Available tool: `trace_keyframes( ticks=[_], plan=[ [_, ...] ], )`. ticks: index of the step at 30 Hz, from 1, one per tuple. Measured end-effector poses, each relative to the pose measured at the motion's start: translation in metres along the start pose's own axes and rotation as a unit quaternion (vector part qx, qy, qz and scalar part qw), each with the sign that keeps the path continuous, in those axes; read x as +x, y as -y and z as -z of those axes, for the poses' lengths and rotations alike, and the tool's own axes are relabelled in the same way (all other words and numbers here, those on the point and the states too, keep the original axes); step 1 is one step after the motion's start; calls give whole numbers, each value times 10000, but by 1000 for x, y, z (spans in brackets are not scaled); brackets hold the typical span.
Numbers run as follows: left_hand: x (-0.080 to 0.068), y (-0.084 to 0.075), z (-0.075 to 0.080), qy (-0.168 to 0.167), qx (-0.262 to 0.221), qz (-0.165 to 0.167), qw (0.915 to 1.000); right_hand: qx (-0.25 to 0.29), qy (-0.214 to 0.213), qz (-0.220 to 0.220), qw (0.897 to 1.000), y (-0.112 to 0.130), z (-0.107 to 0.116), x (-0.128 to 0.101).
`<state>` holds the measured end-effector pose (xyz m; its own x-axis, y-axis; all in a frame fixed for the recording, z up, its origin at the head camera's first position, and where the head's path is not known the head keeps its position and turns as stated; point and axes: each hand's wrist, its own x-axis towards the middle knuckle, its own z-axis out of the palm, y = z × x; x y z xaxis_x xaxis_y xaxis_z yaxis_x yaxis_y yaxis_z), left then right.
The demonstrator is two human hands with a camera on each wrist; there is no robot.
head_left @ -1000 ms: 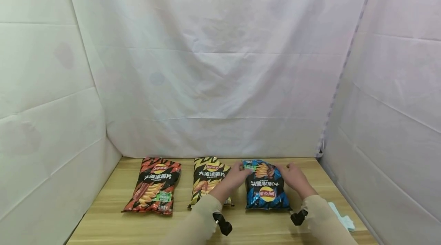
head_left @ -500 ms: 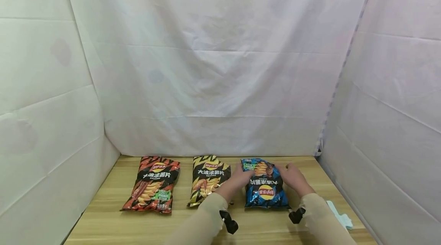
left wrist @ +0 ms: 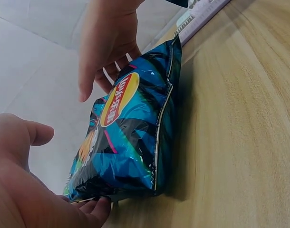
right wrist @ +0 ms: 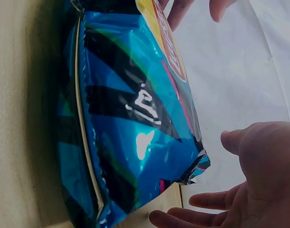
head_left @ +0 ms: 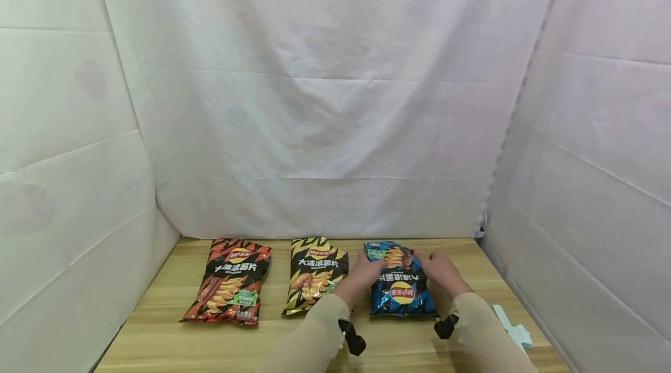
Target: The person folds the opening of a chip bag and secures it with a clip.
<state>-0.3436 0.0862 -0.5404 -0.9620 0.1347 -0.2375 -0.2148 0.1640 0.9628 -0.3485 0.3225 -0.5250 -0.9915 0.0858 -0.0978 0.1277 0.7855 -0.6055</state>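
Note:
A blue bag of potato chips point(head_left: 401, 291) lies on its back on the wooden table, its lettering upside down in the head view. My left hand point(head_left: 362, 275) is at its left side, and my right hand point(head_left: 442, 273) is at its right. In the left wrist view, fingertips of the left hand point(left wrist: 26, 185) touch the bag's lower edge, while the thumb stands apart from it. The right wrist view has the right hand point(right wrist: 264, 171) beside the bag with fingers extended and a gap between thumb and bag. Left of the hands lies a yellow bag of potato chips point(head_left: 317, 268).
Farther left is a red bag of potato chips point(head_left: 230, 280). A pale blue cloth-like piece point(head_left: 516, 332) lies by the right edge of the wooden table point(head_left: 173, 344). White curtains point(head_left: 335, 128) enclose the table at the back and both sides.
My left hand has shifted slightly right, closer against the blue bag. The right hand has barely moved. All the bags keep their places while the head view drifts a little.

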Motion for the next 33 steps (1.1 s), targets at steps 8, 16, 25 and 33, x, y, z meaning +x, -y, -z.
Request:
trace_keyframes(
  ticks=[8, 16, 25, 33],
  plan=[
    [3, 2, -5, -273, 81, 91, 9996, 63, 35, -11, 10000, -1, -6, 3],
    [6, 1, -7, -323, 95, 165, 9993, 617, 83, -326, 9975, -4, -13, 7],
    [5, 1, -5, -147, -101, 179, 9997, 1143, 402, -586, 9909, -7, -15, 8],
    [2, 0, -4, -129, -73, 36, 9999, 1239, 393, -657, 9893, -7, -17, 8]
  ],
)
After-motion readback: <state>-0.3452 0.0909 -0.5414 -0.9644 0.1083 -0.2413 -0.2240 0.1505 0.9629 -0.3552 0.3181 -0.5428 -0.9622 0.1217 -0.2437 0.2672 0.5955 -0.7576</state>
